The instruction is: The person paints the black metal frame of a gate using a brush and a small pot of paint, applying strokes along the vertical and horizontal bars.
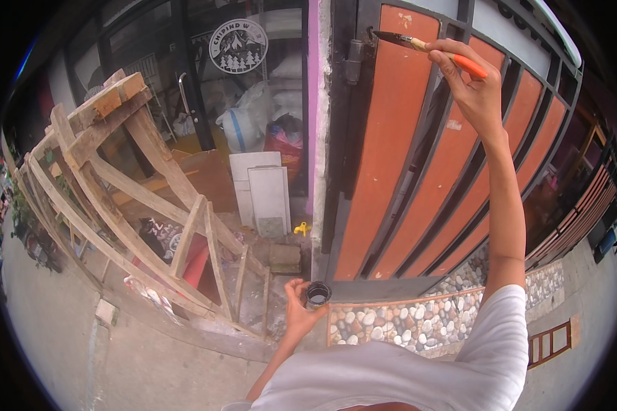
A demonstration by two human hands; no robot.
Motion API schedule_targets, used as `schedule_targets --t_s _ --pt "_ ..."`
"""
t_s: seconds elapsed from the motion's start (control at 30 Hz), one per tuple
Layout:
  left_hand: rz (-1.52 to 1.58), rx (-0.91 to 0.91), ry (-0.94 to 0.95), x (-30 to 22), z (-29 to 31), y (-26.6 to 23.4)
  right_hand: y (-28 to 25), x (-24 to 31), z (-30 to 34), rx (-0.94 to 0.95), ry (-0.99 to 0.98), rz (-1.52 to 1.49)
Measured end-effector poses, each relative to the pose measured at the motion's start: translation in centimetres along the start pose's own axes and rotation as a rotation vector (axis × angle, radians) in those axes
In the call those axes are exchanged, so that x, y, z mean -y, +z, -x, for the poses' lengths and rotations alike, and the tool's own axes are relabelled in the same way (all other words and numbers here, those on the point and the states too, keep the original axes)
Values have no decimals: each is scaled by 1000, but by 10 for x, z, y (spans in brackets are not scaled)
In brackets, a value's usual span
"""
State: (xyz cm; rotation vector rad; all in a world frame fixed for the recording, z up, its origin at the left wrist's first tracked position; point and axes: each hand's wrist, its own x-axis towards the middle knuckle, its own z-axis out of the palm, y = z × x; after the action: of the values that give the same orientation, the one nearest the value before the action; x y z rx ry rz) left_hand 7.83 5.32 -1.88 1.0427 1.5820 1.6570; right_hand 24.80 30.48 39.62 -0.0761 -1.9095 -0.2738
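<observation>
My right hand is raised and closed around the orange handle of a paintbrush. Dark bristles point left, by the upper edge of an orange panel and the black frame of a gate. Whether the tip touches the frame I cannot tell. Down low, my left hand grips a small cup with dark liquid in it, held upright. Pale marks dot the orange panels, and a black hinge sits on the frame left of the brush.
A wooden trestle frame stands to the left. Behind it are a glass door, white boards and a yellow tap. A pebbled strip runs under the gate; a small wooden ladder-like frame lies at right.
</observation>
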Motion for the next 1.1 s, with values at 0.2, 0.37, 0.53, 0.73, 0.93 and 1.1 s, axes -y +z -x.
schedule_targets --t_s 0.2,0.37,0.53,0.73,0.93,1.1 --pt "-59 -20 12 1 1 -3 -2 -6 5 167 216 -112" --pt "-65 -21 49 0 -1 -2 -5 -18 -18 137 164 -72" --pt "-35 -23 35 0 -1 2 -16 -32 -38 11 38 -59" --pt "-29 -23 25 0 3 2 9 -19 -16 -50 -256 135" --pt "-4 -35 24 3 0 0 12 10 15 132 -324 208" --pt "-18 -12 17 -1 -1 1 -2 2 -24 124 -179 105"
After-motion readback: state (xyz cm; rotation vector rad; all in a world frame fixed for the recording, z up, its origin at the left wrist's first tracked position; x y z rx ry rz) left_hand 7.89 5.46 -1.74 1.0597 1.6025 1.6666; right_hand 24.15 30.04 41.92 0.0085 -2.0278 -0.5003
